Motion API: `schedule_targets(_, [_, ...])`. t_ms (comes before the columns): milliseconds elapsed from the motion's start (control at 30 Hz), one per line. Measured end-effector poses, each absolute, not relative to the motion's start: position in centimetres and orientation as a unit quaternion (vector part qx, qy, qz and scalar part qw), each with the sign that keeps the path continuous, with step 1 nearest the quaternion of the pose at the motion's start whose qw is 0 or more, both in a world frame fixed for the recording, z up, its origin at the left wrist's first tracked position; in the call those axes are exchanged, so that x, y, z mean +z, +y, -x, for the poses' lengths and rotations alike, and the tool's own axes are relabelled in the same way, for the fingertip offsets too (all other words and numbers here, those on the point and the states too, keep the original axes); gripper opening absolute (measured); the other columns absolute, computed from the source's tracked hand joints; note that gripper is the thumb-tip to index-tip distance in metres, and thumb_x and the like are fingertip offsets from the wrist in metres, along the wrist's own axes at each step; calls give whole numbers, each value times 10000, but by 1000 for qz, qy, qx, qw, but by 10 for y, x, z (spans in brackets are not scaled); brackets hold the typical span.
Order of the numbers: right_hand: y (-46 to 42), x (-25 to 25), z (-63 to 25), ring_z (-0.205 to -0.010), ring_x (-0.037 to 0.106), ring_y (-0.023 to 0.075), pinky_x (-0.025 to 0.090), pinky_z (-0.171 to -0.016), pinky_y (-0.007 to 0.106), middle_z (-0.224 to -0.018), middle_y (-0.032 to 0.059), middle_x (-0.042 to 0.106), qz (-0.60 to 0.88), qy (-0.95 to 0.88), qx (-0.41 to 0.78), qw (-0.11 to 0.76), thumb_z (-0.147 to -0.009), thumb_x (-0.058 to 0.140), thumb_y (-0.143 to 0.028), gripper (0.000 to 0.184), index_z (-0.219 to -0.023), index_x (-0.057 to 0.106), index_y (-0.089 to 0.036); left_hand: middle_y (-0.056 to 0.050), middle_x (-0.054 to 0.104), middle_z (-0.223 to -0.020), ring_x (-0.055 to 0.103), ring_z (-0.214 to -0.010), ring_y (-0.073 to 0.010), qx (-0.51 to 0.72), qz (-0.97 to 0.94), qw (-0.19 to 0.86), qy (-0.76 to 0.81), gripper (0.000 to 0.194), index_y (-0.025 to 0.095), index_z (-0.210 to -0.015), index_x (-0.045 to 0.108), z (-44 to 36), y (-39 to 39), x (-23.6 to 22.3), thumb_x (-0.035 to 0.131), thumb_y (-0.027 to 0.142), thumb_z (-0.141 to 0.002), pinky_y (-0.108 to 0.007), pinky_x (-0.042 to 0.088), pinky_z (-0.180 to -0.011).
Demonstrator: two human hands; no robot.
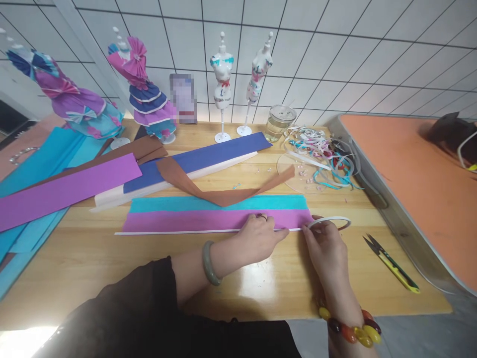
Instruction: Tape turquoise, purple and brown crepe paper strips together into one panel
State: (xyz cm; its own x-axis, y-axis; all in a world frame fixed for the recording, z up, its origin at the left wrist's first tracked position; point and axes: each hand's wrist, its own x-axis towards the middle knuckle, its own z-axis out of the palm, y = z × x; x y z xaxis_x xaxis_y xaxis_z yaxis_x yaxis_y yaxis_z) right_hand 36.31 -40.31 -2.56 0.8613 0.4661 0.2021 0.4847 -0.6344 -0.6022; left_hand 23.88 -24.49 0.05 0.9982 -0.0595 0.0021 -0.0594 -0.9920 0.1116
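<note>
A purple crepe-paper strip point(186, 220) with a turquoise band point(219, 203) along its far side lies flat before me. A narrow white strip point(179, 232) runs along its near edge, and its loose end curls into a loop at the right. My left hand point(259, 237) rests on the purple strip, index finger stretched along the white strip and the other fingers bent. At the right end, my right hand point(330, 251) pinches the white strip between thumb and fingers. A folded brown paper strip point(223, 195) lies over the turquoise band.
Snips point(391, 263) lie at right. Ribbon scraps point(320, 149) lie near a glass jar point(280, 124). Two bare dress forms point(222, 74) and two dressed forms point(149, 104) stand behind. Blue point(223, 151) and purple point(70, 191) paper lie left. A raised edge point(395, 214) borders the table's right side.
</note>
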Motion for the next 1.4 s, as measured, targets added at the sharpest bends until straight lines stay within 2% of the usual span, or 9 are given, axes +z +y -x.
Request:
schedule_targets(100, [-403, -27, -366, -727, 591, 209, 429, -695, 348, -805, 63, 651, 911, -273, -30, 308, -770, 541, -438, 234, -786, 524, -205, -81, 538, -884, 532, -779, -205, 3, -998, 54, -26, 362, 264, -1205, 495, -239, -246, 1, 418, 175, -864, -319, 373, -660])
schedule_targets(267, [-404, -28, -367, -817, 609, 228, 441, -743, 367, -905, 94, 663, 909, -281, -32, 307, -787, 524, -405, 274, -949, 544, -185, -83, 542, -871, 538, -786, -220, 1, -998, 56, -22, 367, 268, -1199, 494, -239, -246, 2, 440, 177, -848, -320, 376, -644])
schedule_targets(567, [-402, -35, -372, -844, 597, 245, 429, -763, 394, -927, 117, 656, 904, -298, -45, 303, -808, 485, -358, 321, -1051, 559, -161, -79, 540, -882, 543, -800, -233, 11, -998, 59, -19, 393, 270, -1214, 480, -240, -246, -4, 469, 181, -831, -328, 385, -648])
schedule_targets(800, [-404, -33, -376, -754, 533, 226, 382, -695, 347, -751, 76, 611, 911, -330, -62, 240, -829, 434, -356, 212, -837, 565, -189, -83, 539, -880, 542, -804, -228, 5, -998, 55, -21, 409, 268, -1239, 462, -239, -246, -5, 456, 184, -838, -325, 382, -655])
schedule_targets(967, [-406, -32, -372, -798, 524, 236, 343, -686, 348, -806, 82, 621, 927, -308, -59, 209, -829, 427, -358, 205, -834, 546, -191, -82, 541, -899, 540, -836, -230, 14, -998, 53, -21, 429, 273, -1250, 449, -238, -246, -6, 461, 178, -832, -333, 379, -685])
schedule_targets(1200, [-404, -27, -370, -880, 498, 275, 297, -686, 380, -920, 125, 621, 955, -271, -64, 97, -856, 358, -302, 241, -886, 557, -168, -74, 543, -878, 547, -826, -237, 19, -998, 65, -19, 413, 267, -1215, 470, -238, -246, -3, 463, 158, -816, -346, 375, -681])
schedule_targets(1400, [-405, -29, -374, -921, 494, 287, 287, -678, 377, -946, 140, 620, 962, -246, -72, 90, -872, 338, -309, 282, -920, 572, -160, -76, 539, -865, 543, -824, -248, 28, -997, 64, -17, 440, 262, -1217, 470, -237, -246, -4, 477, 147, -793, -348, 374, -666])
